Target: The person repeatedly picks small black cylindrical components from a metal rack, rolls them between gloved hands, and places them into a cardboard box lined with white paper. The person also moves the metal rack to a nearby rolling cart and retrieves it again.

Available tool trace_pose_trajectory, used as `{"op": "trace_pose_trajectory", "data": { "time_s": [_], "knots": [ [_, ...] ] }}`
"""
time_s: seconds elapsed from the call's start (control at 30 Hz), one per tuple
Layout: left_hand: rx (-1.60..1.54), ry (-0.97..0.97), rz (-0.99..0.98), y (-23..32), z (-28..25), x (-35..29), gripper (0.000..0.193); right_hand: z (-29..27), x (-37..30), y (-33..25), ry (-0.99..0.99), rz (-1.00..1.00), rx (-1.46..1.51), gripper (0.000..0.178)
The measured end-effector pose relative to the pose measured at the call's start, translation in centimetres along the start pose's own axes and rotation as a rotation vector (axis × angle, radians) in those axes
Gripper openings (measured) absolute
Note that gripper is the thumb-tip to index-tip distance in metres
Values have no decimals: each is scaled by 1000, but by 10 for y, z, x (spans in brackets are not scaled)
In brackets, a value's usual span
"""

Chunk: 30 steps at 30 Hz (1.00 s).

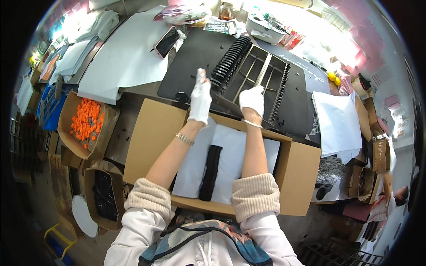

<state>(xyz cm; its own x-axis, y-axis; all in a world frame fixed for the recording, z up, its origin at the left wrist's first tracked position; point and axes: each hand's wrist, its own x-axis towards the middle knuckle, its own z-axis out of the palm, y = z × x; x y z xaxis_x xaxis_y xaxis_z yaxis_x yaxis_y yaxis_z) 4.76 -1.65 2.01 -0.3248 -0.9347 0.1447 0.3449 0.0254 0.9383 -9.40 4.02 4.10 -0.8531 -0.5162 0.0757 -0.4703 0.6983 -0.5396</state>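
Note:
My left hand [201, 101], in a white glove with some fingertips bare, is stretched upward beside a row of black ribbed pieces [231, 60]. Its fingers are extended, and I see nothing held in them. My right hand [252, 103], also gloved, is closed around the near end of a long pale strip with small marks [264, 70]. That strip lies over a metal frame [246, 71] with crossbars. A second row of small black pieces [280, 95] lines the frame's right side. Under the frame is a black mat [191, 57].
An open cardboard box [304, 177] lined with white paper stands before me, a black fuzzy strip [211, 173] inside. Left are a box of orange pieces [87, 123] and a box of black pieces [105, 195]. A phone [167, 42] and white paper sheets [337, 126] flank the mat.

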Motion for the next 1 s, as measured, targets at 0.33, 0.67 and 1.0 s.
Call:
{"op": "trace_pose_trajectory", "data": {
  "time_s": [0.33, 0.67, 1.0],
  "knots": [
    [34, -163, 1, -67, 111, 187, 49, -31, 12, 29, -166, 62, -33, 41],
    [721, -295, 64, -108, 160, 332, 30, -31, 16, 31, -204, 53, -54, 41],
    [1624, -731, -75, -71, 155, 311, 71, -30, 16, 32, -169, 77, -25, 35]
  ]
}}
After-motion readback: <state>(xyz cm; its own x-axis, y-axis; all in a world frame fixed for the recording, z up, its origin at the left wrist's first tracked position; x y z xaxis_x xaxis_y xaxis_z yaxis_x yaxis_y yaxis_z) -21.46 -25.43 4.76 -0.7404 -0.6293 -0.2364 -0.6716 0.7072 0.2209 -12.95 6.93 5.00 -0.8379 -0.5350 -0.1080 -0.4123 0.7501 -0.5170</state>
